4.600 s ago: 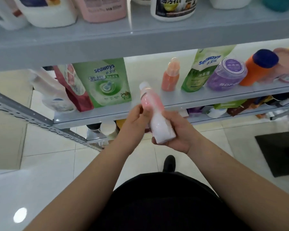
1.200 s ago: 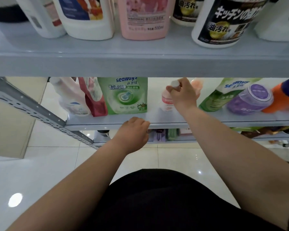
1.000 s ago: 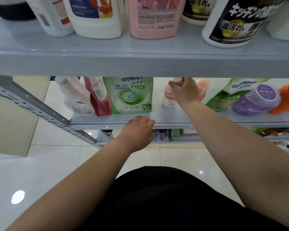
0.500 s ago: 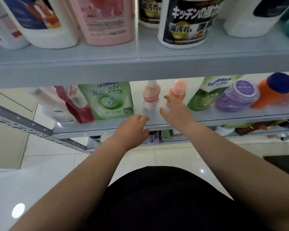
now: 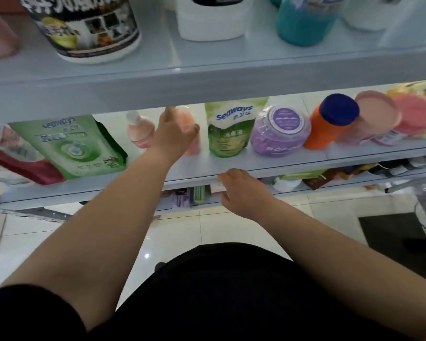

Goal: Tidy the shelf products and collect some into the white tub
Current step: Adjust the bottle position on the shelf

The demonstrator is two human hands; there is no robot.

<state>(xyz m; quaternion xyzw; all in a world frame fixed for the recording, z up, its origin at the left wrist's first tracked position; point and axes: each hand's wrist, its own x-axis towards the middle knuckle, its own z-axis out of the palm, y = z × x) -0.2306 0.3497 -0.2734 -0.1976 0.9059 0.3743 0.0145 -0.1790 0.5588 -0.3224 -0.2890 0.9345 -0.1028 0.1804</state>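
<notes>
Reaching my left hand (image 5: 174,136), fingers spread, at the peach bottle (image 5: 194,143) just left of the tall green pouch (image 5: 228,134). My right hand (image 5: 242,190) hangs loose and empty below that pouch. No white tub in sight, so I judge collecting barely begun.

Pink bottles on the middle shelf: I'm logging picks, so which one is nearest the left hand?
The peach bottle beside the narrow seaways pouch; the left hand overlaps it, whereas the white-capped bottle stands clear of the hand.

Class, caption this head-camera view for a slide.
Left hand reaches for the peach bottle; right hand rests at the shelf edge.
</notes>
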